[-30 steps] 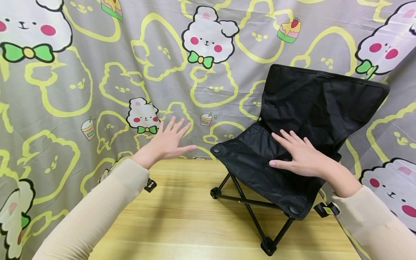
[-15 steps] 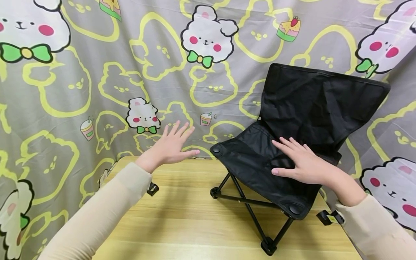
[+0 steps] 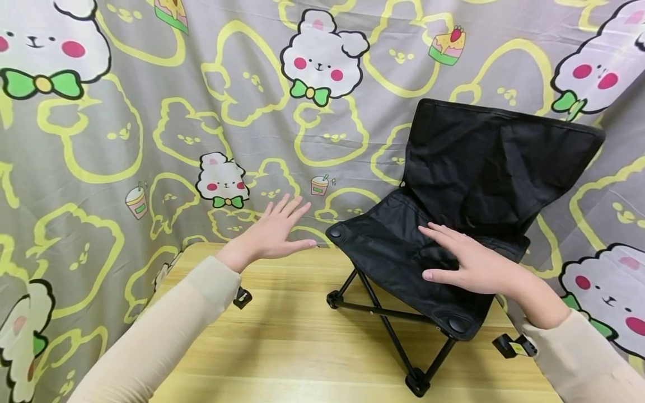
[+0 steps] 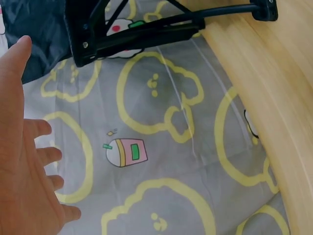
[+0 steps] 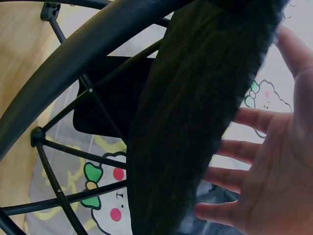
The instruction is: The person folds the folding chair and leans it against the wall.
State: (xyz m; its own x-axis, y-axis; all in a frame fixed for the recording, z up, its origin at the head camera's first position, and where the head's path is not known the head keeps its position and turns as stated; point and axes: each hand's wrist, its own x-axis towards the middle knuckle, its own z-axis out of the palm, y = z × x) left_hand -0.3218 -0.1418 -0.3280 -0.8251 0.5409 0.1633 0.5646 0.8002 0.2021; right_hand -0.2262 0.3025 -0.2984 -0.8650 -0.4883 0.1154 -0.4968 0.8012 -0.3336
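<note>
A black folding chair (image 3: 388, 235) with a fabric seat and back stands on the wooden surface, right of centre in the head view. My left hand (image 3: 269, 232) is held out to the left of the seat, fingers spread, holding nothing. Over the seat is my right hand (image 3: 471, 263), its fingers straight and thumb apart, also holding nothing. In the left wrist view the left hand (image 4: 24, 161) shows palm and fingertips, with the chair's dark frame (image 4: 146, 36) beyond. The right wrist view has the right hand (image 5: 269, 161) beside the dark seat fabric (image 5: 190, 107) and the crossed legs.
A grey curtain (image 3: 262, 140) with cartoon bears and yellow outlines hangs behind and along both sides. The chair's black legs (image 3: 395, 341) stand on the pale wooden tabletop (image 3: 282, 336). Small black devices, such as the right one (image 3: 514, 346), are strapped at both wrists.
Both hands have sunk slightly in the head view, and the left has also drifted a little right. The chair has stayed where it was.
</note>
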